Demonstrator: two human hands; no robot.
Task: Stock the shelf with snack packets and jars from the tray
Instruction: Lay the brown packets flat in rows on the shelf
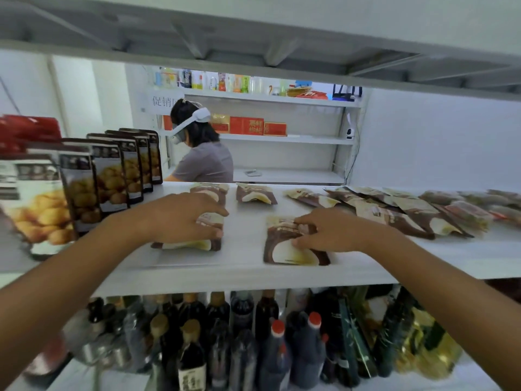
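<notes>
left fingers [208,207] clasp left packet [210,221]; right fingers [307,220] pinch right packet [290,253] on shelf [245,232]

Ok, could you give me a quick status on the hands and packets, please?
Left hand holds left packet, right hand pinches right packet. Both on shelf. Nothing blocking.
</notes>
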